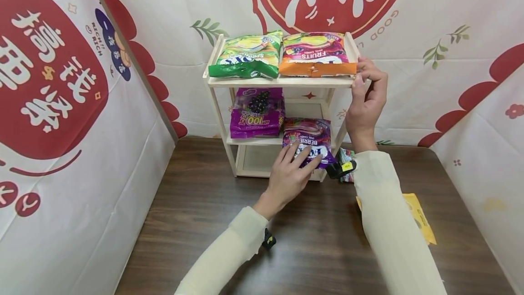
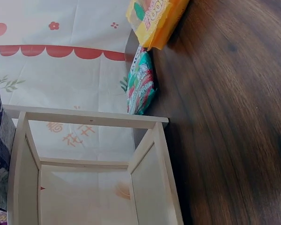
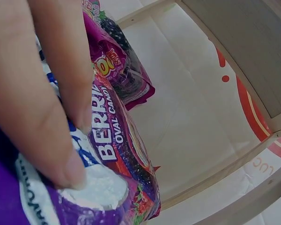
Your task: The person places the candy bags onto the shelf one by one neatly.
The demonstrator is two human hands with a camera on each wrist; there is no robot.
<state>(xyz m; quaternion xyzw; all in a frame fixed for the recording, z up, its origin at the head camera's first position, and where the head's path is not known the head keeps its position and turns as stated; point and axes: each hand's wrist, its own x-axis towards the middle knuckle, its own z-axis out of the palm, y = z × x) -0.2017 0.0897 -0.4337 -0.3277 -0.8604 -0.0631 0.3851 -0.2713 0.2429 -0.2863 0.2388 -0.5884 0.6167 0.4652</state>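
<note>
In the head view, the left hand [image 1: 288, 179] holds a purple bag of berry candy [image 1: 309, 138], its spread fingers over the front face and its thumb hidden. The bag tilts out past the front edge of the middle shelf. Two of these fingers [image 3: 75, 164] show close up in the right wrist view, tips against the bag. The right hand [image 1: 370, 97] grips the top right corner of a small pale wooden shelf rack [image 1: 245, 83], thumb at the front. In the left wrist view, the bag [image 2: 3, 140] shows only at the left edge.
A green candy bag [image 1: 250, 56] and an orange-edged fruit candy bag [image 1: 315, 56] lie on the top tier. A purple grape candy bag [image 1: 257, 113] sits at the middle tier's left. A yellow bag [image 1: 419, 217] and a teal-red bag [image 2: 141, 84] lie on the wooden table [image 1: 196, 222].
</note>
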